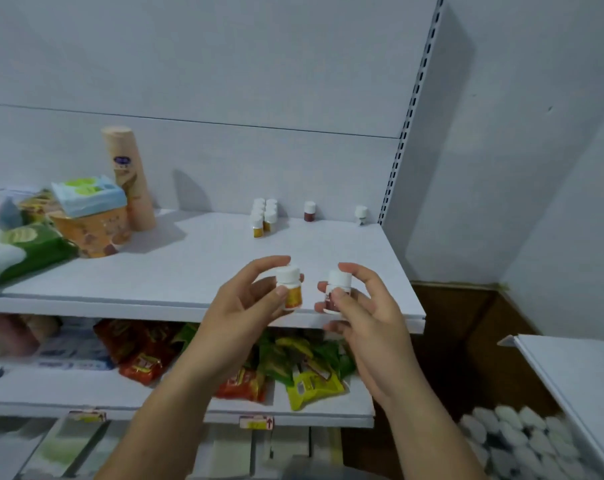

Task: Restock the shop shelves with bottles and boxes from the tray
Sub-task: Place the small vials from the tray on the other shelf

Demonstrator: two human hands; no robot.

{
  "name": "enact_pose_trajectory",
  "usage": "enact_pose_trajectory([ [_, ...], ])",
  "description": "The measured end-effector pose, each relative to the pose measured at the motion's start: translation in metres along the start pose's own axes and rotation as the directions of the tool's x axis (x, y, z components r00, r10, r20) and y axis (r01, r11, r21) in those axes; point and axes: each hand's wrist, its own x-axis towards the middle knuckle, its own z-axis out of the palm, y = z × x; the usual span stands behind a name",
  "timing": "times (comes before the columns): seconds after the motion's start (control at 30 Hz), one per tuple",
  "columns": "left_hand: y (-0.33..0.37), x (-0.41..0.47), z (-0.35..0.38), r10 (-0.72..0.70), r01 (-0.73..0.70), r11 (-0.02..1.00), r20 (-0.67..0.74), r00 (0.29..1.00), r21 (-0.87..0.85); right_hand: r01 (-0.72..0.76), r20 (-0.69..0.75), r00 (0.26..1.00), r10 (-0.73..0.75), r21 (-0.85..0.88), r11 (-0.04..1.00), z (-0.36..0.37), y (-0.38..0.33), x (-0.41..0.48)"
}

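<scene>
**Two small bottles held up at the near edge of the top shelf**

A small white-capped bottle with a yellow-orange label (291, 289) sits upright in the left hand (245, 306). The thumb presses its front and the curled fingers wrap behind it and over the cap. Just to its right, not touching it, a small white-capped bottle with a dark red label (335, 289) is pinched in the right hand (366, 317). The thumb is on the label and the forefinger arches over the cap, while the other fingers spread loosely. Both bottles hang above the near edge of the white metal shelf (189, 268).

At the far side of that shelf stands a cluster of small yellow-labelled bottles (264, 216) in two tight rows. To its right is a single dark red bottle (309, 211), and further right, near the slotted upright, a single white bottle (361, 214); the three stand apart.

Far left on the shelf a tall beige cylinder (129, 174) stands beside an orange patterned tub (92, 230) with a pale blue packet (87, 194) on top. A green packet (26, 251) lies to the left of the tub.

The lower shelf (51, 386) carries red snack packets (141, 355) and green and yellow snack packets (307, 375).

At the near right, packed white-capped bottles (515, 434) fill a space beside brown cardboard (466, 323).
</scene>
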Motion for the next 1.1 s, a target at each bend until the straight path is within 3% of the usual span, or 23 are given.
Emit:
enact_pose_trajectory([
  [0.3, -0.050, 0.145, -0.088, 0.046, -0.034, 0.951, -0.033, 0.998, 0.306, -0.078, -0.014, 0.997, 0.078, -0.345, 0.935, 0.071, 0.057, 0.164],
  [0.47, -0.067, 0.188, -0.106, 0.078, -0.058, 0.922, -0.036, 0.996, 0.384, 0.114, 0.121, 0.991, -0.062, -0.492, 0.863, 0.078, 0.077, 0.211],
  [0.67, -0.080, 0.205, -0.112, 0.103, -0.077, 0.844, -0.019, 0.995, 0.530, 0.127, 0.087, 0.992, -0.095, -0.550, 0.825, 0.074, 0.095, 0.248],
  [0.9, -0.093, 0.197, -0.122, 0.136, -0.057, 0.698, -0.054, 0.989, 0.713, 0.026, 0.005, 0.999, -0.036, -0.773, 0.634, 0.083, 0.097, 0.288],
  [1.1, -0.094, 0.195, -0.117, 0.123, -0.005, 0.696, -0.112, 0.986, 0.718, 0.030, -0.034, 0.994, -0.103, -0.826, 0.563, 0.085, 0.099, 0.291],
])
